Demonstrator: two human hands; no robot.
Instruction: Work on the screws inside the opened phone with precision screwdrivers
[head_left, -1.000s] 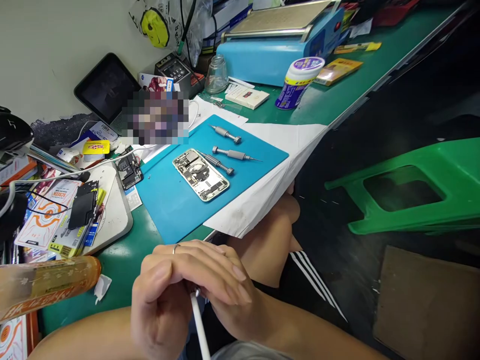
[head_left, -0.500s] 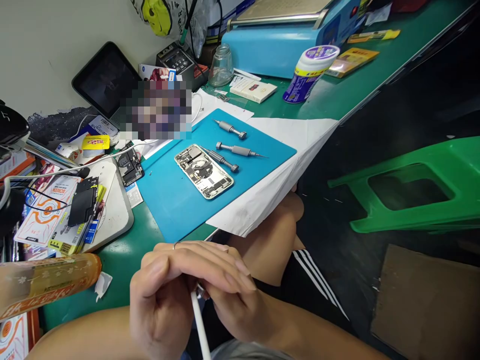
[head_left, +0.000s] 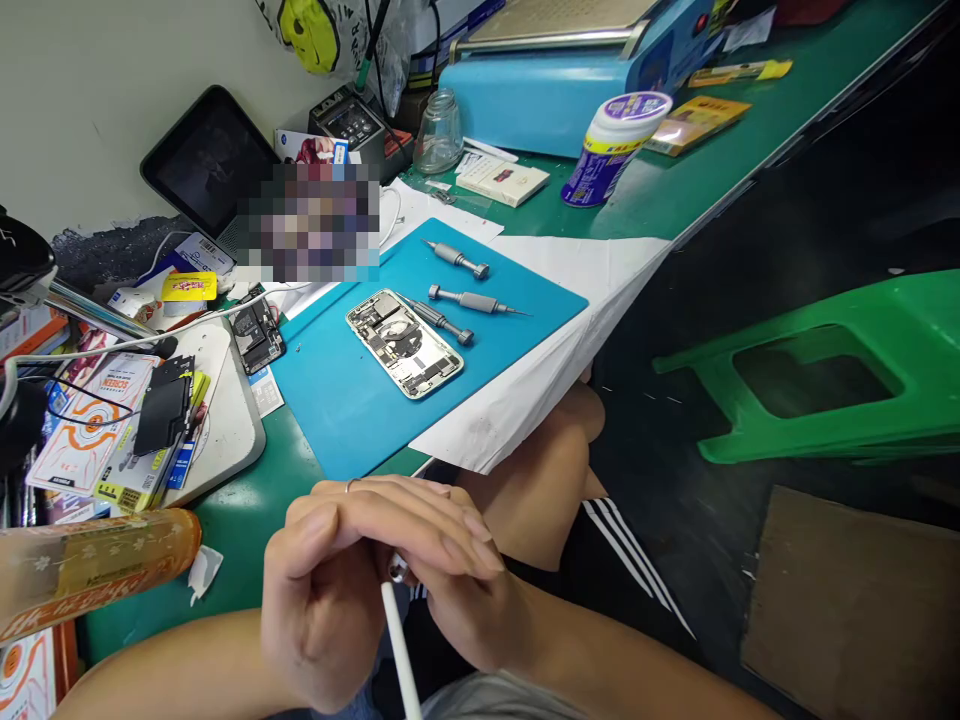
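A phone repair workshop is shown; an opened phone (head_left: 403, 343) with its internals exposed is laid on a blue work mat (head_left: 420, 350), and three precision screwdrivers (head_left: 472, 300) are set just beside it. A green bench (head_left: 675, 190) is crowded with a blue heating machine (head_left: 555, 90), a soldering station (head_left: 349, 118), loose phone parts (head_left: 257, 335) and screen-protector packets (head_left: 97, 420).

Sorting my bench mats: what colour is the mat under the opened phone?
Blue: the mat under the opened phone is plain blue, clearest in the head view.
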